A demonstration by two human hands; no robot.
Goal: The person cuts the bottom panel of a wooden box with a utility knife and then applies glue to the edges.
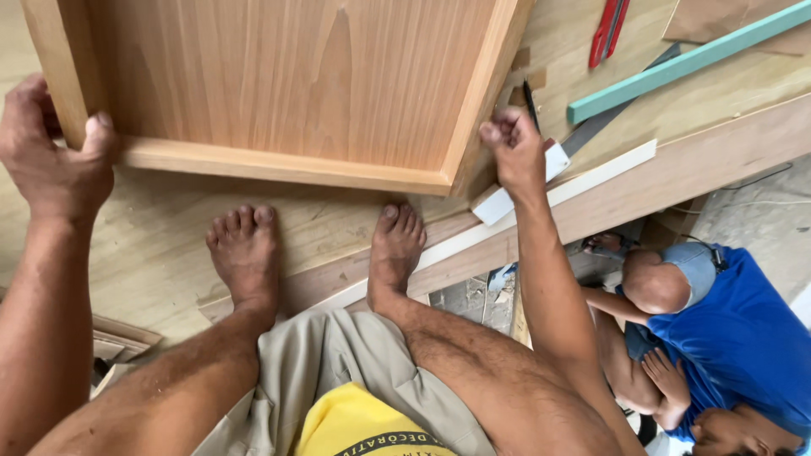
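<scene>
Packages: none in view.

Signs: none in view.

Screens: none in view.

Labels: one item only, a printed band [397, 442] on the yellow shirt [351, 422] at the near edge of the scene, centre. Shape: a curved dark strip following the hem of the cloth, edged by a thin pale line. Colours: black ground with pale lettering, set against bright yellow fabric. Only the upper arc of the band shows; the rest runs off the near edge. It lies just beside the grey-beige shorts [312, 363].
</scene>
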